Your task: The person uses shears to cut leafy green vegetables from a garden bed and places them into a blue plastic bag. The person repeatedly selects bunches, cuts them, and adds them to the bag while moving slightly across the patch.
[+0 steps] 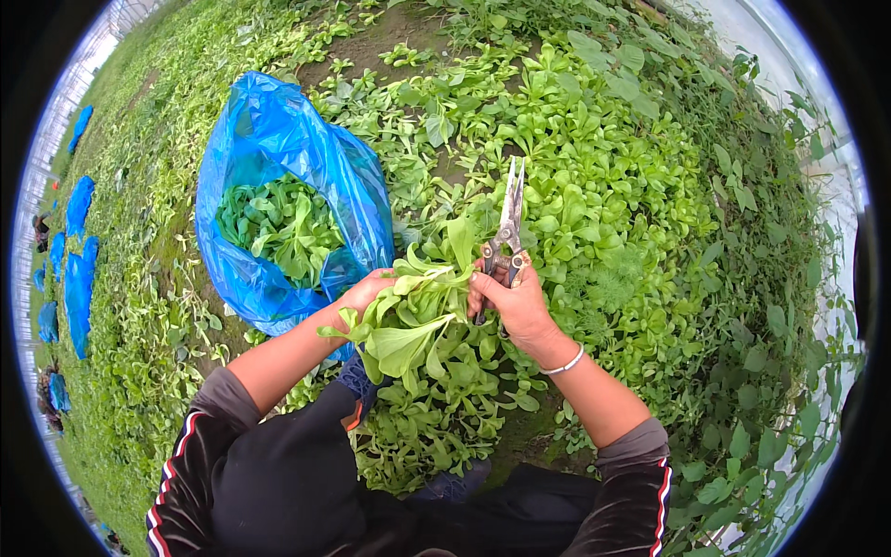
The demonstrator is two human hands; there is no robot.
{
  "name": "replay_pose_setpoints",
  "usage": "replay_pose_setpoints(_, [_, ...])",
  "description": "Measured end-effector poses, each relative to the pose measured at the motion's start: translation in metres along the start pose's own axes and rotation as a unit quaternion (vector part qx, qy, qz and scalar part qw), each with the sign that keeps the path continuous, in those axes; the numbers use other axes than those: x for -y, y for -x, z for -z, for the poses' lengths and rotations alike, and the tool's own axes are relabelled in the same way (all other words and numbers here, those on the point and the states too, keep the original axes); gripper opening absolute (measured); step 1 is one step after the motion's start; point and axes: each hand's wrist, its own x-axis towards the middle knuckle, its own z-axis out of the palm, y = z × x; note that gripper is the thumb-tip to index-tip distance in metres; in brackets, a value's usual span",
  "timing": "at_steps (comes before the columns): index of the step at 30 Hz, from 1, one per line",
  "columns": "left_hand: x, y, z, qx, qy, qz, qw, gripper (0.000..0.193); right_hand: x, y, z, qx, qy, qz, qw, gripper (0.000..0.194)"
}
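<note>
My left hand (365, 292) is closed around a bunch of leafy greens (411, 320), whose leaves hide most of its fingers. Beside the bunch, my right hand (511, 299) grips a pair of garden snips (507, 237). The snips' long narrow blades point away from me and stand slightly apart. The fingertips of my right hand reach the cut ends of the bunch; whether they pinch a stem I cannot tell. Left of both hands, a blue plastic bag (278, 132) stands gaping, with cut greens (292, 230) inside. My left wrist is near the bag's lower edge.
Low leafy plants (598, 174) grow thickly ahead and to the right. Taller vines (759, 334) run along the white greenhouse wall (835, 174). Bare soil (390, 45) shows at the far side. Several blue bags (80, 292) and people (52, 400) are at far left.
</note>
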Motion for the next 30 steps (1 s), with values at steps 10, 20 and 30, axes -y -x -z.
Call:
replay_pose_setpoints(10, [-0.023,0.037,0.031,0.051,0.109,-0.063,0.991,0.038,0.036,0.053,0.022,0.135,-0.131,-0.171,0.967,0.023])
replay_pose_setpoints(20, [-0.200,0.083,0.166,-0.449,-0.150,-0.333,0.816,0.044,0.005,0.085,0.020,0.305,0.096,-0.297,0.900,0.036])
replay_pose_setpoints(30, [-0.219,0.118,0.166,-0.549,-0.688,-0.206,0.429,0.027,-0.030,0.115,0.035,0.250,0.215,-0.347,0.878,0.025])
